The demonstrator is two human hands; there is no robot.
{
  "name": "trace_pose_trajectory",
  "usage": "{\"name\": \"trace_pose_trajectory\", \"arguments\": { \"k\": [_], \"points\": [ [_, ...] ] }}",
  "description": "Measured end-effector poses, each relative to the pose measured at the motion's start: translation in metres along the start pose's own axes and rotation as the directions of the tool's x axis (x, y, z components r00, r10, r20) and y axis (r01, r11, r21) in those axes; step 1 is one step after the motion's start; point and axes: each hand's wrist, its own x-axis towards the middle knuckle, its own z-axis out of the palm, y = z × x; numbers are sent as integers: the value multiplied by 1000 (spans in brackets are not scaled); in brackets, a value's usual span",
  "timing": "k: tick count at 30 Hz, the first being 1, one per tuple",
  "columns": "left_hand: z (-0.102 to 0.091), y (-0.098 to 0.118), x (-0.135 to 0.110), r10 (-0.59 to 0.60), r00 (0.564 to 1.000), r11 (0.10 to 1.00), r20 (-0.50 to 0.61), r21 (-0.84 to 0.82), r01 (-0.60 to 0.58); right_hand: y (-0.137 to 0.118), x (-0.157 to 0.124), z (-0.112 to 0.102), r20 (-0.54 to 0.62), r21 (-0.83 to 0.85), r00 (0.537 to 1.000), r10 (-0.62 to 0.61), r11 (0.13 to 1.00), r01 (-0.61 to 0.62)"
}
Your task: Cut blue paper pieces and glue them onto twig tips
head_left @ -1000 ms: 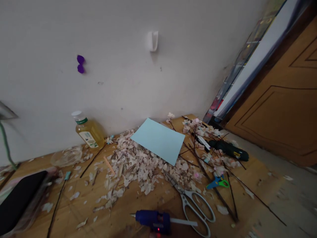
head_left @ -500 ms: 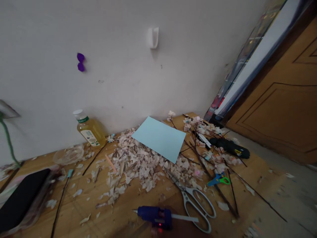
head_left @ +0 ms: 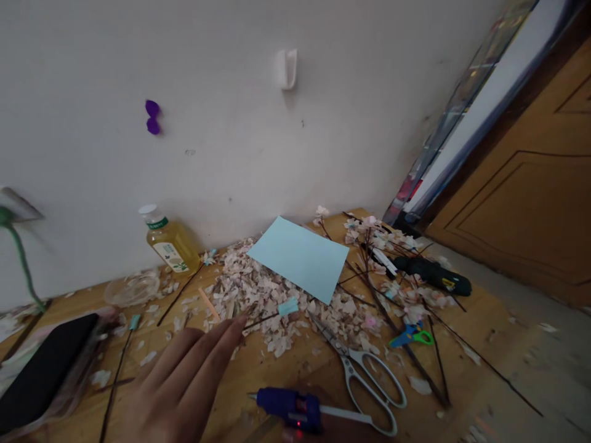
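Note:
My left hand (head_left: 178, 384) reaches in from the bottom, fingers pinched on a thin dark twig. A strip of blue paper (head_left: 289, 306) is wrapped round the twig's tip, over a heap of pale petals (head_left: 258, 295). At the bottom edge, a blue hot glue gun (head_left: 287, 406) points left with its red light on and a white glue stick out of its back. My right hand (head_left: 339, 431), dark and mostly cut off by the frame, is closed round its lower part. Large grey-handled scissors (head_left: 353, 363) lie beside the gun.
Behind the heap lies a light blue sheet (head_left: 300, 258). On the right are flowered branches (head_left: 369, 237), small blue-green scissors (head_left: 412, 335) and a black folded umbrella (head_left: 434, 275). A bottle of yellow liquid (head_left: 173, 249) and a black phone (head_left: 46, 369) are on the left.
My left hand has come into view from the bottom left, bringing the blue-tipped twig over the petals. The glue gun stays almost in the same place.

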Motion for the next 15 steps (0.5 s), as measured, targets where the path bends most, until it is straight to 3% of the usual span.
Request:
{"name": "trace_pose_trajectory", "arguments": {
  "k": [5,10,15],
  "points": [
    [9,-5,1,-18,998,1000,-60,11,19,-6,-2,4,-28,-6,1000,5,1000,-5],
    [2,-3,-2,37,999,999,25,24,-38,-8,0,6,-55,-6,998,5,1000,-5],
    [-5,9,-7,-7,991,1000,-131,28,11,-8,4,4,-55,-14,998,6,1000,-7]
  ]
}}
